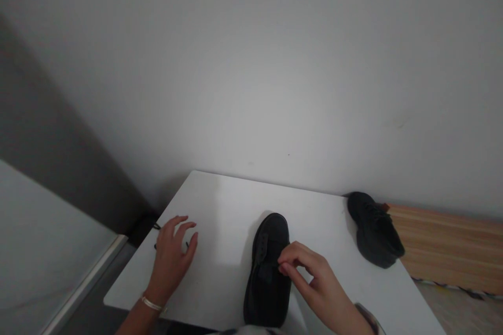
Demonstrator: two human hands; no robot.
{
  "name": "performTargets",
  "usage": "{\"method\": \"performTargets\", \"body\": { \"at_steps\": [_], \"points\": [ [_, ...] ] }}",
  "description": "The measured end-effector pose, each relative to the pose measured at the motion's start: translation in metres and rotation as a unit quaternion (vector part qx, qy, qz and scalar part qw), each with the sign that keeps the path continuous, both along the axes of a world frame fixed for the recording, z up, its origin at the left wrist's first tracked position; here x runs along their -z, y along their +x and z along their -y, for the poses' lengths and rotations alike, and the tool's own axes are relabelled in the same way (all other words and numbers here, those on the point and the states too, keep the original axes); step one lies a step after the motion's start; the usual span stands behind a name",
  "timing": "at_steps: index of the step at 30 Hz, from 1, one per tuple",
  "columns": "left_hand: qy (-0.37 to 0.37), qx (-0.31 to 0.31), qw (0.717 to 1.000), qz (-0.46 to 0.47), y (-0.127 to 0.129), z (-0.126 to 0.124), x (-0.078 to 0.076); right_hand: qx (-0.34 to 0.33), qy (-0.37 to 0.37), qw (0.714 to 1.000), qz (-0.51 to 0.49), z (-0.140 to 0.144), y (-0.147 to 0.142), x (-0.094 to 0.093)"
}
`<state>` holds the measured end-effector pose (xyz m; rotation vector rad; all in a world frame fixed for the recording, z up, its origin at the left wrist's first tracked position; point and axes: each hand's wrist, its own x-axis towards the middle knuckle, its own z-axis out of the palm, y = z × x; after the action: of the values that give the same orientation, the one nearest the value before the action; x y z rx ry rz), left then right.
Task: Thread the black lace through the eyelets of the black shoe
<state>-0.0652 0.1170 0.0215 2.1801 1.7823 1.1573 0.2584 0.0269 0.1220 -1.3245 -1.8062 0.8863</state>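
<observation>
A smooth, pale grey wall (251, 63) backs a flat white tabletop (228, 220), with a light-brown wood-grained board (444, 243) to its right. At the near middle, a rounded, matte black shoe (269, 303) points its toe wallward, long axis running away from the person; a black laced shoe (373, 230) sits by the far right corner. The right hand (310, 272) pinches the nearer shoe's right lacing edge, partly covering it; the left hand (173, 251) hovers with fingers spread, near dark cord-like bits (156, 226).
</observation>
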Motion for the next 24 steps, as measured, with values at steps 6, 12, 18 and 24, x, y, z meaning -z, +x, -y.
{"method": "performTargets", "body": {
  "at_steps": [6, 12, 18, 24],
  "points": [
    [-0.187, 0.327, 0.922, 0.084, 0.078, 0.028, -0.045, -0.133, -0.073, 0.98, 0.131, 0.007, -0.023, -0.003],
    [-0.244, 0.458, 0.852, 0.069, 0.12, 0.038, -0.036, -0.154, -0.104, 0.903, 0.386, -0.003, -0.034, 0.029],
    [-0.204, 0.436, 0.863, 0.154, 0.13, 0.047, 0.003, -0.156, -0.106, 0.88, 0.435, -0.012, -0.047, 0.029],
    [-0.186, 0.418, 0.858, 0.233, 0.133, 0.053, 0.02, -0.162, -0.094, 0.859, 0.477, -0.013, -0.055, 0.028]
  ]
}}
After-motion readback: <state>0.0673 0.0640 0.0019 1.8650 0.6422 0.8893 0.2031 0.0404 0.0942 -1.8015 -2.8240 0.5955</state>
